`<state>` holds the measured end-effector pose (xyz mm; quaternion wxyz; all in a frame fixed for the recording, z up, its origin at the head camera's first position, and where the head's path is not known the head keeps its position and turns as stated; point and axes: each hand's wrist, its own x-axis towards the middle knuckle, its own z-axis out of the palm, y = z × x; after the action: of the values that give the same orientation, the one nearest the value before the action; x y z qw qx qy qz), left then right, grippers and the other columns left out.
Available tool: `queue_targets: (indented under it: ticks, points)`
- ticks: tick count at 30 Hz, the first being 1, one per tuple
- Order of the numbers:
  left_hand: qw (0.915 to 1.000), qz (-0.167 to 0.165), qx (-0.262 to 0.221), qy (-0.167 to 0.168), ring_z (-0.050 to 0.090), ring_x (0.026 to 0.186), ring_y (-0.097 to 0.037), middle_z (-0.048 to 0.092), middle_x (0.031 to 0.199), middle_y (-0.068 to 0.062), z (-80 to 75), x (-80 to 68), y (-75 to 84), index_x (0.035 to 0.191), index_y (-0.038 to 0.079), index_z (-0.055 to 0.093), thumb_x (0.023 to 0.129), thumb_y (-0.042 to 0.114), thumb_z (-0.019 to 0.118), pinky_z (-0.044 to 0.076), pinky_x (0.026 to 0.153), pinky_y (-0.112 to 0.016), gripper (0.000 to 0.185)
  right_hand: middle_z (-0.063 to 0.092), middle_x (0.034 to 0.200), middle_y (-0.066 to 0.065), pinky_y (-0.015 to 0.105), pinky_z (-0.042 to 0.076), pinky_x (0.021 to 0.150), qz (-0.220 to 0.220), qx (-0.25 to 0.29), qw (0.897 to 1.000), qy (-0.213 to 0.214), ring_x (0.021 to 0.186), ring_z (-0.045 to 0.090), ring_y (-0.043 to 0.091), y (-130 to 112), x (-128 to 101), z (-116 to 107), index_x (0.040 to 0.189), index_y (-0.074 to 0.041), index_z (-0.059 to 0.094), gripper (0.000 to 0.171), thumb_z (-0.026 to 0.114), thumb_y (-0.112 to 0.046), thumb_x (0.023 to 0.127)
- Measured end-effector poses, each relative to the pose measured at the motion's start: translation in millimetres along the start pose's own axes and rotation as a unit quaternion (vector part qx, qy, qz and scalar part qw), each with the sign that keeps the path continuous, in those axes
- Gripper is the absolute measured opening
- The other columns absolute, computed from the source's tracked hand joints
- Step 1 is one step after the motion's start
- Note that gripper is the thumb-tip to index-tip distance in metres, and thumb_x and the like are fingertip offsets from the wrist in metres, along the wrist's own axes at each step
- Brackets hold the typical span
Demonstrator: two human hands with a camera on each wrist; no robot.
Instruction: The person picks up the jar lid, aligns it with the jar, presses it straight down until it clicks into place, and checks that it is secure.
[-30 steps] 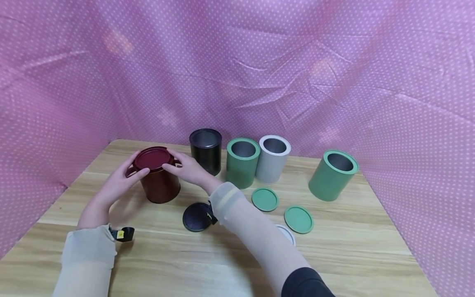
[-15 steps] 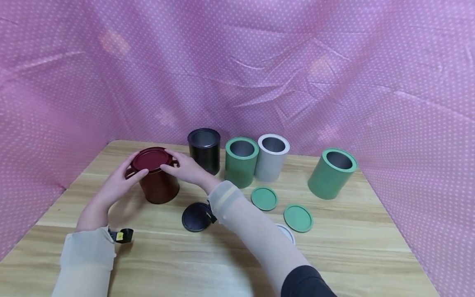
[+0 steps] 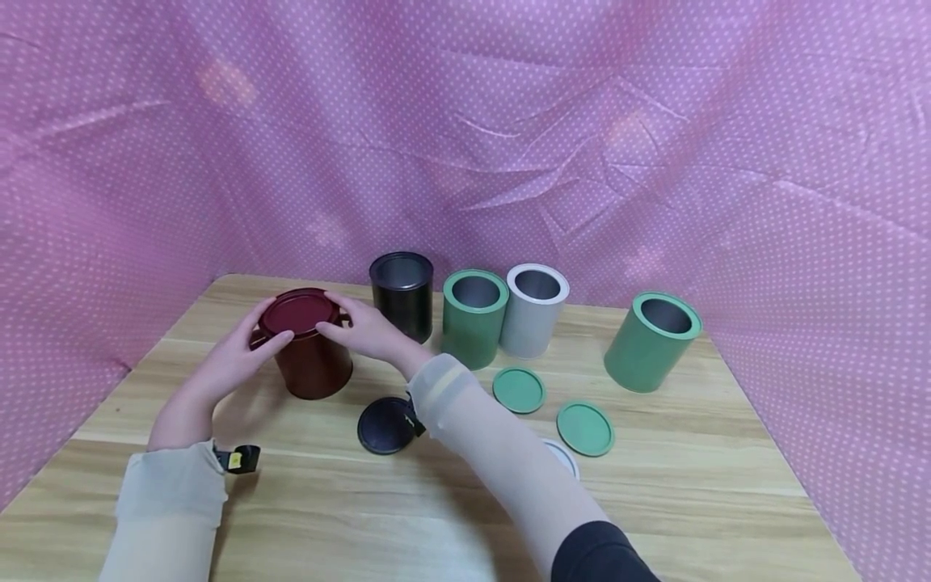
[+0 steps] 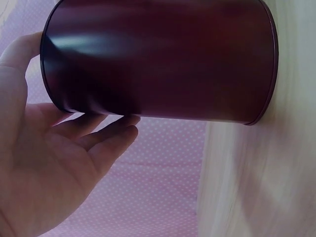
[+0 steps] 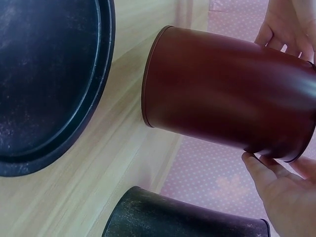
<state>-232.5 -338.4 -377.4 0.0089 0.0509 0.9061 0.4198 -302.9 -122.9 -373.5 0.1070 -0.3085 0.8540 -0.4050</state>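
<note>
A dark red paint can [image 3: 314,372] stands upright at the left of the table, its red lid [image 3: 296,314] seated on top. Around the can's left upper rim, my left hand [image 3: 227,356] holds with thumb near and fingers behind. From the other side my right hand [image 3: 372,330] holds the rim, thumb at the lid's near edge. In the left wrist view, fingertips touch the can's side just below the top. The right wrist view has the can's base down on the wood.
Along the back stand open cans: black [image 3: 403,315], green [image 3: 471,338] and white [image 3: 527,333]. Another green can [image 3: 643,360] is farther right. A black lid [image 3: 382,426], two green lids [image 3: 519,391] and a white lid [image 3: 562,458], partly behind my right forearm, lie on the table.
</note>
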Motion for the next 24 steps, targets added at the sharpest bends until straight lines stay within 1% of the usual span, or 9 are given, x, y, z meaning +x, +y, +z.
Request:
queue_targets:
  ticks: [5, 9, 16, 20, 24]
  points:
    - [0.9998, -0.011, 0.017, -0.006, 0.027, 0.137, -0.054, 0.020, 0.154, -0.034, -1.8, 3.0, -1.7, 0.157, 0.014, 0.003, 0.098, 0.049, 0.047, 0.027, 0.106, -0.069, 0.082, 0.045, 0.149, 0.004, 0.034, 0.044, 0.106, 0.001, 0.003, 1.000, 0.003, 0.135, 0.045, 0.021, 0.8, 2.2, 0.8, 0.152, -0.020, 0.033, 0.062, 0.054, -0.041, 0.097]
    - [0.9997, -0.014, 0.017, -0.006, 0.027, 0.137, -0.054, 0.021, 0.154, -0.033, -2.8, 4.3, -2.6, 0.157, 0.016, 0.002, 0.098, 0.050, 0.047, 0.027, 0.106, -0.069, 0.082, 0.045, 0.149, 0.003, 0.035, 0.045, 0.105, 0.010, 0.006, 1.000, 0.011, 0.134, 0.047, 0.020, 0.7, 5.2, 1.9, 0.151, -0.022, 0.035, 0.061, 0.055, -0.041, 0.096]
    - [0.9999, 0.009, 0.001, 0.008, 0.029, 0.136, -0.055, 0.020, 0.154, -0.033, 0.4, 1.3, -2.2, 0.157, 0.012, 0.004, 0.099, 0.043, 0.048, 0.029, 0.106, -0.068, 0.079, 0.046, 0.149, 0.007, 0.034, 0.044, 0.105, 0.008, 0.012, 1.000, 0.014, 0.133, 0.048, 0.023, -1.2, 5.0, 3.6, 0.150, -0.018, 0.037, 0.060, 0.056, -0.036, 0.096]
    - [0.9997, 0.017, -0.008, 0.014, 0.030, 0.135, -0.055, 0.021, 0.153, -0.033, 3.1, 0.2, -2.7, 0.157, 0.011, 0.005, 0.100, 0.041, 0.048, 0.029, 0.106, -0.068, 0.077, 0.047, 0.148, 0.007, 0.032, 0.044, 0.105, 0.003, 0.007, 1.000, 0.016, 0.132, 0.048, 0.021, -1.3, 3.6, 4.5, 0.150, -0.016, 0.037, 0.059, 0.055, -0.035, 0.097]
    - [0.9992, 0.026, -0.022, 0.020, 0.029, 0.135, -0.055, 0.021, 0.153, -0.033, 5.3, -1.0, -3.1, 0.156, 0.009, 0.006, 0.100, 0.038, 0.048, 0.029, 0.106, -0.068, 0.076, 0.047, 0.148, 0.006, 0.032, 0.044, 0.105, 0.001, 0.009, 1.000, 0.020, 0.132, 0.049, 0.020, -1.7, 1.5, 5.5, 0.150, -0.016, 0.037, 0.059, 0.054, -0.035, 0.097]
